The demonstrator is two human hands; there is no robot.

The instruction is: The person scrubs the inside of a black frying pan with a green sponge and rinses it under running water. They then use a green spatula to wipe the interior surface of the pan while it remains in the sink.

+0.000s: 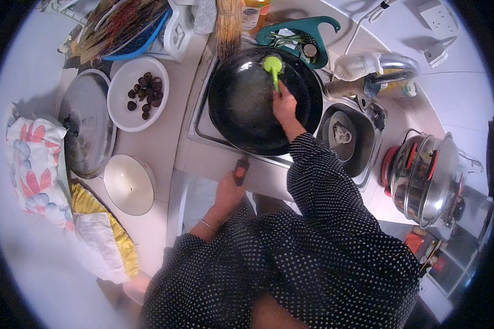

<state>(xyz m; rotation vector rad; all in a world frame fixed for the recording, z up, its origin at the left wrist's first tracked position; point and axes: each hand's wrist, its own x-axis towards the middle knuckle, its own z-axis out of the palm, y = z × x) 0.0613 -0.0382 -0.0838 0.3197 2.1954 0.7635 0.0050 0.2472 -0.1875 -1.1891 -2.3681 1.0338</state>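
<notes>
A large black wok (247, 103) rests over the sink unit before me, its inside wet-looking and shiny. My left hand (229, 190) grips the dark wok handle (241, 170), which points toward my body. In my right hand (285, 105) is a lime-green scrub brush (273, 66). Its round head is against the wok's far inner wall, slightly right of the middle. The bristles are hidden under the head.
To the right are a sink basin (364, 164) holding a bowl, a faucet (399, 68) and a steel steamer pot (420, 179). At left stand a white bowl of dark round pieces (146, 92), a cream bowl (128, 185) and a large lid (86, 127). Behind the wok are a straw whisk (229, 28) and a green strainer basket (298, 35).
</notes>
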